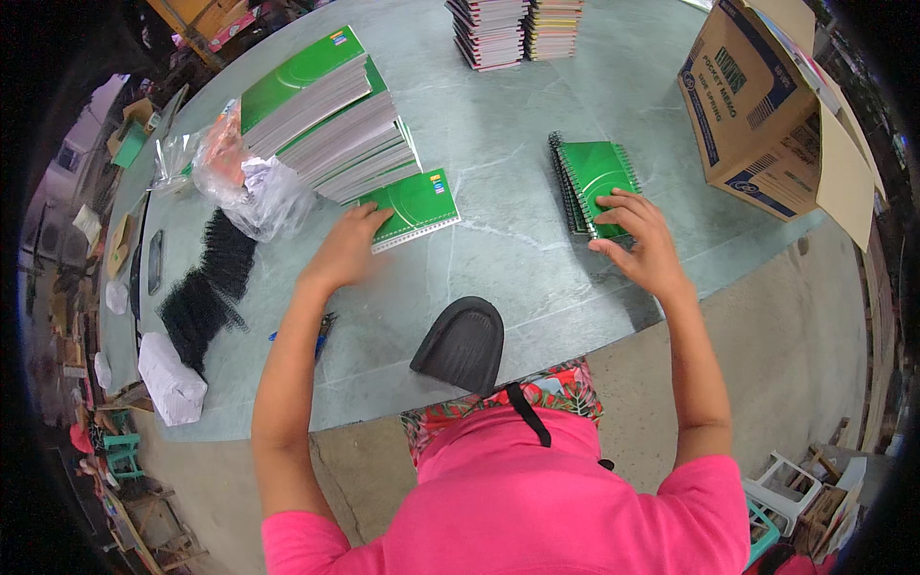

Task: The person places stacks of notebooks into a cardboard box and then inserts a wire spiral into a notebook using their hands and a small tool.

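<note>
My left hand (pixel 353 241) is closed at the left end of a green-covered paper pad (pixel 422 206) with a row of punched holes along its near edge. Its fingertips rest on the cover, and the thumb is blurred. Behind that pad, tall piles of the same green-covered pads (pixel 331 125) lean in steps. On the right, my right hand (pixel 640 235) rests with fingers apart over green spiral notebooks (pixel 599 168) with black coils. Its thumb is by their near corner. Between my arms a black scoop-like piece (pixel 465 343) with a rounded end lies at the table's near edge.
Black wire coils (pixel 206 287) lie in heaps at left, beside clear plastic bags (pixel 259 192) and a crumpled white bundle (pixel 172 379). A blue-handled tool (pixel 324 331) sits by my left forearm. An open cardboard box (pixel 752 105) stands right; notebook stacks (pixel 489 34) stand at the far side.
</note>
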`<state>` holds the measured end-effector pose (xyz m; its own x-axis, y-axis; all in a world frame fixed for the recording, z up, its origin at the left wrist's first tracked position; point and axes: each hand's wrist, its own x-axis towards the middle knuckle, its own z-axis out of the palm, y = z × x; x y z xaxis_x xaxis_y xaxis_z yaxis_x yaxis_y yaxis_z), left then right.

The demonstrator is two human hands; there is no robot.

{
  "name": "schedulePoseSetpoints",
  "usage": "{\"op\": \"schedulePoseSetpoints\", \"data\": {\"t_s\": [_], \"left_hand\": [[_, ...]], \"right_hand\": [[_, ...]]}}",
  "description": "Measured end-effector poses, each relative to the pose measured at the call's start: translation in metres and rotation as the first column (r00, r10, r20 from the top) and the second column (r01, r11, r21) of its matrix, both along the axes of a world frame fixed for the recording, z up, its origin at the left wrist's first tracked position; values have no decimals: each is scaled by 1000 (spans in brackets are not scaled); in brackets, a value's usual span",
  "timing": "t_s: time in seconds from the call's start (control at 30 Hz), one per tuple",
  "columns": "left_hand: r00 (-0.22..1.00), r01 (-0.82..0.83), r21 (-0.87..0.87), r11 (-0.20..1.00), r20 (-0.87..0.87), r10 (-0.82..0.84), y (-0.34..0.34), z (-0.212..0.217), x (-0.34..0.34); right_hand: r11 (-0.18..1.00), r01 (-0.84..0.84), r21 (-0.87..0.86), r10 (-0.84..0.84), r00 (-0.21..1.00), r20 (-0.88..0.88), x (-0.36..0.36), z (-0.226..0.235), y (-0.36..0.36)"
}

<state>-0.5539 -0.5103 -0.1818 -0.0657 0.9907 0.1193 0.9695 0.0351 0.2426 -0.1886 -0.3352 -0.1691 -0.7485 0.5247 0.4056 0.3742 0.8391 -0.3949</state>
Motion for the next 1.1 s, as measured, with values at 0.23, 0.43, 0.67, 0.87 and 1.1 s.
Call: {"op": "schedulePoseSetpoints", "data": {"t_s": [0.23,0.43,0.67,0.87,1.1], "left_hand": [[998,49,-104,993,50,-44,14,8,-7],[992,-6,34,999,-124,10,21,-8,-5],[986,121,17,992,114,-123,9,0,80],[862,-375,2,927,368,348,-69,26,5],[305,-942,140,304,-14,952,-202,-24,-123]], "right_hand": [[993,111,44,-107,991,-79,-7,-13,2],[980,82,181,-64,993,-100,-20,-6,-14],[974,-132,185,140,990,-28,-99,3,-72],[985,-160,63,154,985,83,-128,14,-84],[979,-193,61,170,947,274,-161,10,-97]]}}
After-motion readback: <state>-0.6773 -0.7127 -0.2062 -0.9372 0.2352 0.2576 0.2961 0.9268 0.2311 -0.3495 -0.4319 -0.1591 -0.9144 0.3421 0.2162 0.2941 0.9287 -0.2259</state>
